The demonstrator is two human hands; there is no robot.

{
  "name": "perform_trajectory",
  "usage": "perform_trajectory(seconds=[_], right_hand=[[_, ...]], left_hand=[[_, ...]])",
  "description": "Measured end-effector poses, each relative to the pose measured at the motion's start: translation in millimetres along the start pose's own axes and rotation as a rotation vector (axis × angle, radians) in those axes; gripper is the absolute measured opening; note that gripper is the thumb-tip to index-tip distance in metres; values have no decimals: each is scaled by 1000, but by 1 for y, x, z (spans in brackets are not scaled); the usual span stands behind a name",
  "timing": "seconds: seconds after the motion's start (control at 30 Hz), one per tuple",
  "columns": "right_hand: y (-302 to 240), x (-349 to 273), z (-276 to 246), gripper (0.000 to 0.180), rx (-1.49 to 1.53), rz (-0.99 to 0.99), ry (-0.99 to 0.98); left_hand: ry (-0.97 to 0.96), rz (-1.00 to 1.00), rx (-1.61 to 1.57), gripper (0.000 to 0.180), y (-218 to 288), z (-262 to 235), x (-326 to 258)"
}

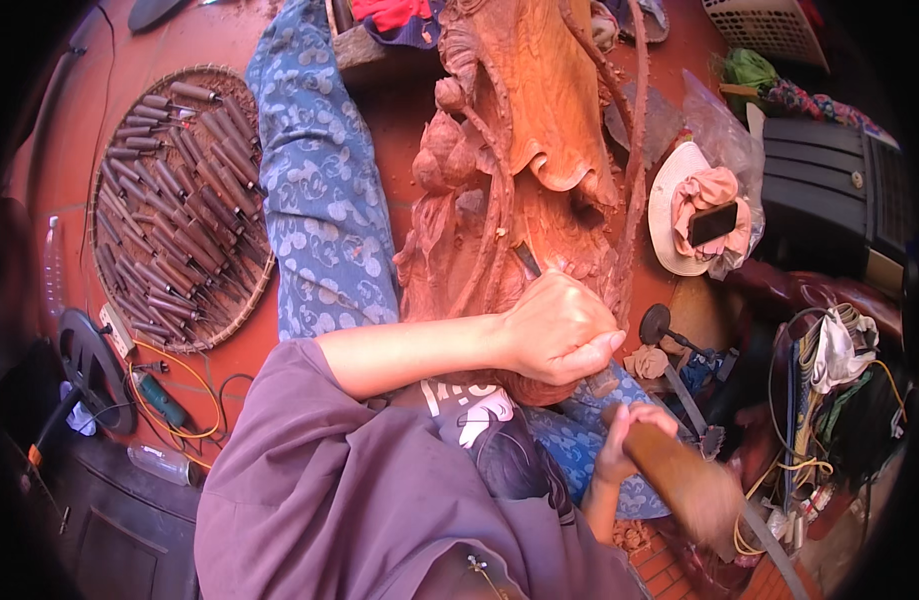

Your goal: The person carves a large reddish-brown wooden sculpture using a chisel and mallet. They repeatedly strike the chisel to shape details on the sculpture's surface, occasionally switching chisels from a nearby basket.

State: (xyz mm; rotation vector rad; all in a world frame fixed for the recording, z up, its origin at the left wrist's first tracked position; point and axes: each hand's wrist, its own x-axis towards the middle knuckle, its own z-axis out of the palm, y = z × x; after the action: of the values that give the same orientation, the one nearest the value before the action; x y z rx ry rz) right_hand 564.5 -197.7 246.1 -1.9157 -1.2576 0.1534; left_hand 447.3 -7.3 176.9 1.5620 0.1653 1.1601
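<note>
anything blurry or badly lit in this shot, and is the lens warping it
Head view: the wooden mallet in the right hand is smeared at its far end, likely by motion; head view: the left hand and wood carving are brightly lit and fairly sharp; head view: black vignetting swallows the corners, and the fisheye lens bends edges near the rim.

Deeply carved reddish wood (556,95); chisel (526,262) slanted over it; brown mallet (674,465) nearby, blurred.

White lettering (463,391) on shirt (319,470), partly hidden, illegible.
</note>
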Motion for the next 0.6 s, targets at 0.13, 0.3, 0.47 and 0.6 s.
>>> perform_trajectory(seconds=[0.13, 0.3, 0.47, 0.6], right_hand=[[17, 10, -1, 28, -229, -42, -185], [20, 4, -14, 27, -199, 88, -98], [32, 29, -7, 17, -487, -121, -284], [4, 26, -13, 17, -627, -58, -239]], left_hand=[[-13, -33, 30, 36, 2, -2, -3], [-24, -57, 49, 37, 1, -5, 0], [-1, -82, 82, 36, 1, -12, 1], [15, -94, 83, 34, 0, -17, 2]])
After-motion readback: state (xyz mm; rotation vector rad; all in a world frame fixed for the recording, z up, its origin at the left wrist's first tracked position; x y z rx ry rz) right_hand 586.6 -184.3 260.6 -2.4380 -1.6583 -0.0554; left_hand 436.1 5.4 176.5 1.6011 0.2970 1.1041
